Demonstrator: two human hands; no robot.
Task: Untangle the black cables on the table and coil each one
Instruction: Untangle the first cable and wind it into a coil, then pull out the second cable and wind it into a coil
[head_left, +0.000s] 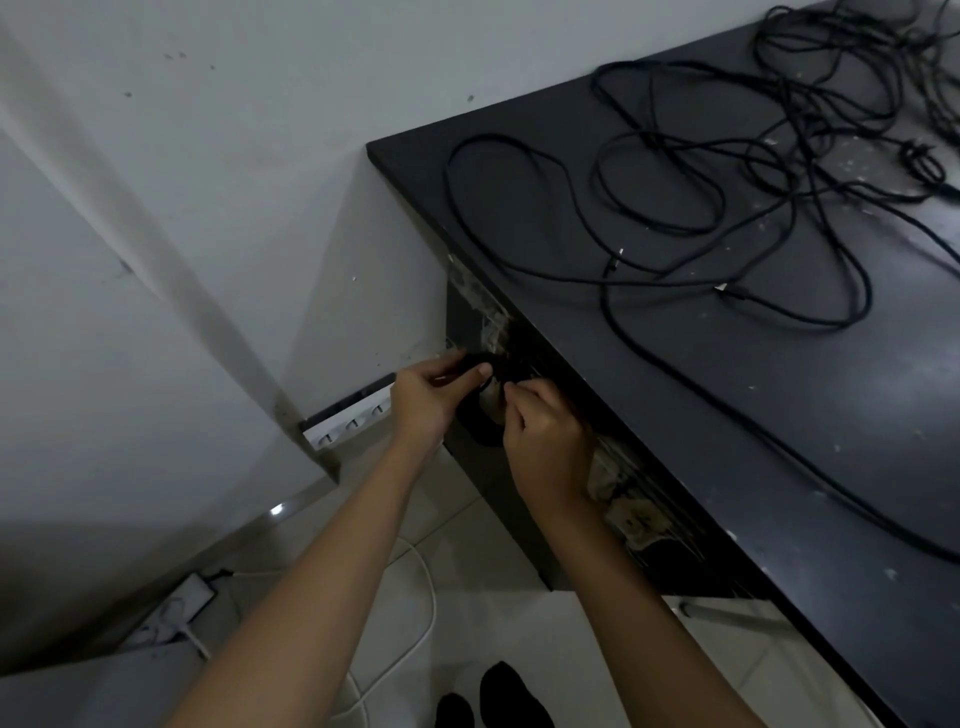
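Note:
Several black cables (727, 171) lie in tangled loops across the black table (831, 415), from its far left corner to the right edge of view. Both of my hands are below the table's left front edge, off the tabletop. My left hand (431, 400) pinches a small coil of black cable (485, 395) between thumb and fingers. My right hand (545, 441) is closed on the same black coil from the right. Most of the coil is hidden by my fingers and the dark table side.
A white power strip (348, 421) lies along the wall base left of my hands. White cords (415, 623) and a white adapter (192, 597) are on the tiled floor. My dark shoes (498, 696) show at the bottom. The grey wall stands at the left.

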